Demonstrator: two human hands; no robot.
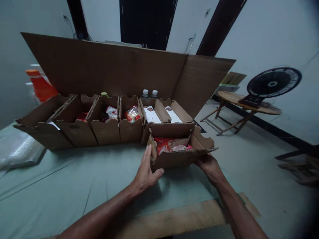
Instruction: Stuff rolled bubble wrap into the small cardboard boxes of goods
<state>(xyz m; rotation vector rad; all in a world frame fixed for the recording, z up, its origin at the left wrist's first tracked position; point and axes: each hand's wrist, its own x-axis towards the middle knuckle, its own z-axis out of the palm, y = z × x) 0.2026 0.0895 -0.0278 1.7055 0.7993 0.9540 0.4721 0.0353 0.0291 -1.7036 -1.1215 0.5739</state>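
Note:
A cardboard box (174, 160) with an open top is held between my two hands over the near right part of the table. Red plastic packets (165, 145) lie inside it. My left hand (147, 171) presses against the left end, fingers up along the wall and thumb towards the front. At the lower right corner, my right hand (209, 166) grips the box from below, its fingertips hidden underneath. Behind stands a row of similar cardboard bins (106, 135); some hold packets (133, 114), and two on the right hold white boxes (152, 114).
A tall cardboard panel (112, 69) stands behind the bins, with two capped bottles (154, 94) before it. An orange-capped red bottle (41, 86) and clear plastic bags (20, 147) are at left. A black fan (272, 83) sits on a wooden folding table (231, 97).

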